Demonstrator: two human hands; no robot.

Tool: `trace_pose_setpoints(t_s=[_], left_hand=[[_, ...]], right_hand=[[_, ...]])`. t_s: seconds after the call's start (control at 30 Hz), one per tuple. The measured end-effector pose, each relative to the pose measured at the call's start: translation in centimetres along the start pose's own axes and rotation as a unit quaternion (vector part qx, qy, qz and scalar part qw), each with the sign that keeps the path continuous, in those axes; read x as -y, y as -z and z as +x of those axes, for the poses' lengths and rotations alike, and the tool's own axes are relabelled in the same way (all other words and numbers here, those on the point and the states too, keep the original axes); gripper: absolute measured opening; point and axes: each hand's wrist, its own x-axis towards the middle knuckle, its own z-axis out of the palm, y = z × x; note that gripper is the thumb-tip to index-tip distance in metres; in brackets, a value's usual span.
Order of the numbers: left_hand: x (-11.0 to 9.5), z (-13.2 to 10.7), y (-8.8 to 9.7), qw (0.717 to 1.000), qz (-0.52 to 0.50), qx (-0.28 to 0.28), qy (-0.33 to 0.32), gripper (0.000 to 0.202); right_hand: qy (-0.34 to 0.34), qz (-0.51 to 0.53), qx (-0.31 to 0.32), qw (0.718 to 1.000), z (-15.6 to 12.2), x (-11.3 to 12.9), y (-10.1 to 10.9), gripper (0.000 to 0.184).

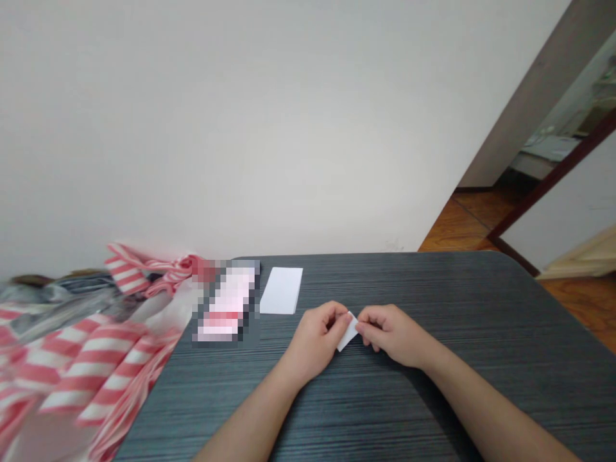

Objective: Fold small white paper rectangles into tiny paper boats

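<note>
A small folded piece of white paper (348, 332) is pinched between my two hands, just above the dark striped table (433, 301). My left hand (320, 337) has its fingers curled onto the paper's left side. My right hand (389, 333) grips the paper's right edge with closed fingers. Both hands sit near the middle of the table, knuckles up, with my forearms reaching in from the lower edge of the view.
A stack of white paper (282, 290) lies behind my left hand. Left of it lies a blurred pink and white item (226, 308). Red and white striped plastic bags (81, 359) pile at the table's left edge. A wall stands behind; a doorway opens at right.
</note>
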Motion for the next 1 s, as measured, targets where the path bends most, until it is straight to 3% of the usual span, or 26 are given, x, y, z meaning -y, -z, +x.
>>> trace_pose_setpoints(t_s=[0.2,1.0], left_hand=[[-0.46,-0.09,0.23,1.000,0.017,0.020,-0.014,0.026],[-0.36,-0.15,0.37,1.000,0.016,0.011,-0.007,0.030]], right_hand=[[0.006,-0.009,0.003,1.000,-0.03,0.02,-0.03,0.024],[-0.001,-0.010,-0.003,1.000,-0.14,0.18,0.27,0.025]])
